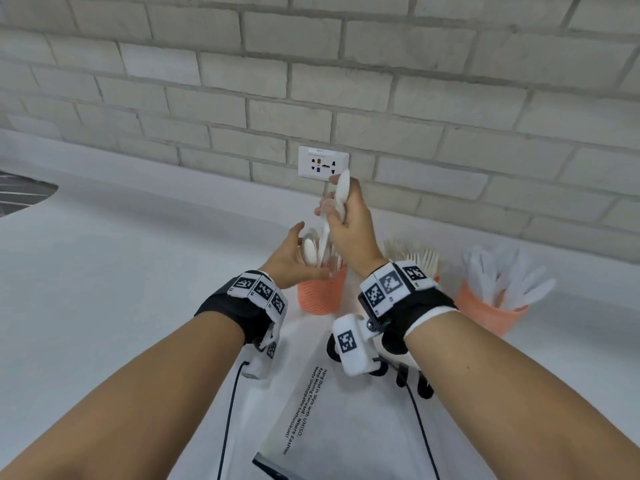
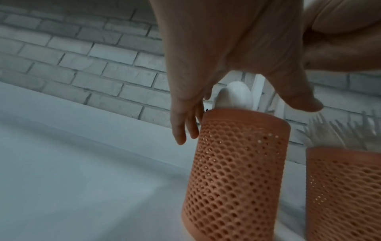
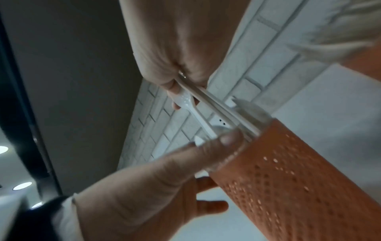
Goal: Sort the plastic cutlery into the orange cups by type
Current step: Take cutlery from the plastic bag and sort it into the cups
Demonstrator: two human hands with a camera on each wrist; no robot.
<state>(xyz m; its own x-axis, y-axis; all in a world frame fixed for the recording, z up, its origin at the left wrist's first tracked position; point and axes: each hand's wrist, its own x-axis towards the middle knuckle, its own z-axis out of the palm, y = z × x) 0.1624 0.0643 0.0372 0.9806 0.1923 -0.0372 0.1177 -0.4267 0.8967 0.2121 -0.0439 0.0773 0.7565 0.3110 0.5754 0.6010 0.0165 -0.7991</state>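
Observation:
Three orange mesh cups stand on the white counter in the head view. My right hand (image 1: pixel 334 206) grips a bunch of white spoons (image 1: pixel 343 188) above the left cup (image 1: pixel 320 296), their handles (image 3: pixel 208 99) reaching down to its rim. One spoon (image 1: pixel 309 252) stands inside this cup (image 2: pixel 237 163). My left hand (image 1: pixel 298 244) is spread beside the cup's top, fingers (image 2: pixel 181 127) at its left side and thumb (image 3: pixel 224 140) at the rim. The middle cup (image 2: pixel 346 187) holds forks (image 1: pixel 424 259). The right cup (image 1: pixel 485 313) holds knives (image 1: pixel 512 278).
A brick wall with a socket (image 1: pixel 323 162) rises just behind the cups. A white printed bag (image 1: pixel 346 410) lies on the counter (image 1: pixel 138 271) under my wrists. A dark opening (image 1: pixel 20 192) shows at the far left.

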